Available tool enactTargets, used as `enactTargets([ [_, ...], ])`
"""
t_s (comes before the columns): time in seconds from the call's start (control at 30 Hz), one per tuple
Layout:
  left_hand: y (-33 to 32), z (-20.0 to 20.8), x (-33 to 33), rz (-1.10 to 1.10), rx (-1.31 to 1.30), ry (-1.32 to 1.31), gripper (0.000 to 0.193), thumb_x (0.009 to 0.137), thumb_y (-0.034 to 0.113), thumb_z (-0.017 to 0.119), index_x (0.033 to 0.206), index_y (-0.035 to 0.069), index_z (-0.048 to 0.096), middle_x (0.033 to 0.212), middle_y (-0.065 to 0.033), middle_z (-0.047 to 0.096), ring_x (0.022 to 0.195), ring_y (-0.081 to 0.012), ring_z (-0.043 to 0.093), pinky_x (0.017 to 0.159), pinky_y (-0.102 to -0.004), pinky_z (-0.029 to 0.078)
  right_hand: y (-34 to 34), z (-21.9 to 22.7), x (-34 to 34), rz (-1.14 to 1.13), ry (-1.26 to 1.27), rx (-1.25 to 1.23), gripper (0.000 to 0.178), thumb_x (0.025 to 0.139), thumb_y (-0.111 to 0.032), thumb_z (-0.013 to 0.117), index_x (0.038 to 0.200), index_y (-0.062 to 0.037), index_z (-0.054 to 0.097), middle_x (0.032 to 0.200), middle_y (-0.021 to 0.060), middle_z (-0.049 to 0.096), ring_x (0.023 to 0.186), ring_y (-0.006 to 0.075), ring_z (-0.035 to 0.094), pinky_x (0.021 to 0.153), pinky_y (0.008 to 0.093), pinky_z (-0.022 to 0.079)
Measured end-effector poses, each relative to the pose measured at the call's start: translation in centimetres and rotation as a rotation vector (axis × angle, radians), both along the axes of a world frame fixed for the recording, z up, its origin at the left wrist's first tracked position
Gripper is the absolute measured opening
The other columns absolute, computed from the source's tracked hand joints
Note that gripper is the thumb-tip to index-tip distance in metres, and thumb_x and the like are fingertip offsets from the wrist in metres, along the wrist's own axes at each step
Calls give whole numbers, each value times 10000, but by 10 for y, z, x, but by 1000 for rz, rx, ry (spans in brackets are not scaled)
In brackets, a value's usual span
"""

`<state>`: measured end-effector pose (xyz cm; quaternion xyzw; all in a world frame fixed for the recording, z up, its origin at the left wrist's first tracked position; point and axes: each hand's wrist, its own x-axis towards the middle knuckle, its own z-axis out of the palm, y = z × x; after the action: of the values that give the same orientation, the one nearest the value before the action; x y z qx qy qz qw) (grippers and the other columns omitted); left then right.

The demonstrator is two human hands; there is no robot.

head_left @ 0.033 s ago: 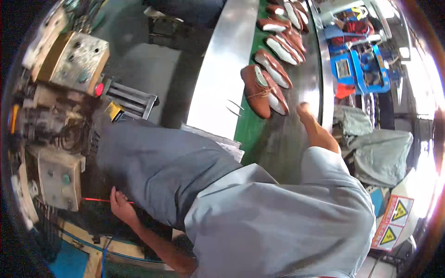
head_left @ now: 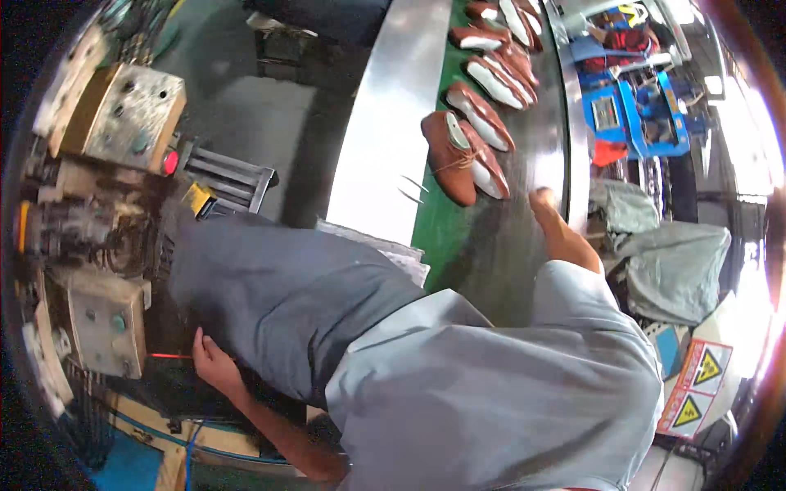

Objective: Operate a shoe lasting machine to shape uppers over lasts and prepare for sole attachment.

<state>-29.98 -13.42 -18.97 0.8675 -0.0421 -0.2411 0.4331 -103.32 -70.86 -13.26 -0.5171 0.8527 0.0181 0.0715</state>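
Observation:
My left hand (head_left: 217,364) hangs low beside my grey trouser leg, its fingers loosely extended with nothing visible in them. A thin red line (head_left: 170,356) runs toward it from the machine side. My right hand (head_left: 544,200) reaches out over the near part of the conveyor belt (head_left: 491,262), close to its metal side rail (head_left: 577,164). That hand is seen edge-on and its fingers do not show clearly. Closest to it is a brown lace-up shoe (head_left: 450,159), apart from the hand. Beyond lie several more brown shoes with white inside or underneath, such as this one (head_left: 481,116).
On the left stand a control box with a red button (head_left: 169,163) and a lower metal box with a green button (head_left: 119,322). A shiny metal ledge (head_left: 372,139) borders the belt. Right are a blue machine (head_left: 634,119), a grey cover (head_left: 675,270) and a warning sign (head_left: 696,389).
The view has turned very slightly, so the shoes and machines sit a little differently in it. Both hands keep nearly the same places.

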Motion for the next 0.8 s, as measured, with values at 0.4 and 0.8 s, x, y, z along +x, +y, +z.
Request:
enactTargets([
  [0.4, -107, 57, 19, -324, -62, -117, 341, 1124, 131, 576, 1379, -62, 695, 1194, -150, 776, 1073, -217, 744, 969, -359, 597, 37, -92, 253, 442, -518, -414, 657, 889, -340, 871, 1344, 71, 636, 1263, 237, 757, 1116, 342, 748, 1025, 434, 564],
  [0.8, -222, 116, -30, -520, -546, 91, 427, 1108, 108, 630, 1502, -51, 588, 1292, -168, 720, 1099, -209, 739, 1001, -350, 590, 66, 14, 302, -281, -1928, 233, 692, 999, -527, 770, 1515, -104, 588, 1423, 67, 686, 1286, 262, 643, 1162, 455, 482],
])
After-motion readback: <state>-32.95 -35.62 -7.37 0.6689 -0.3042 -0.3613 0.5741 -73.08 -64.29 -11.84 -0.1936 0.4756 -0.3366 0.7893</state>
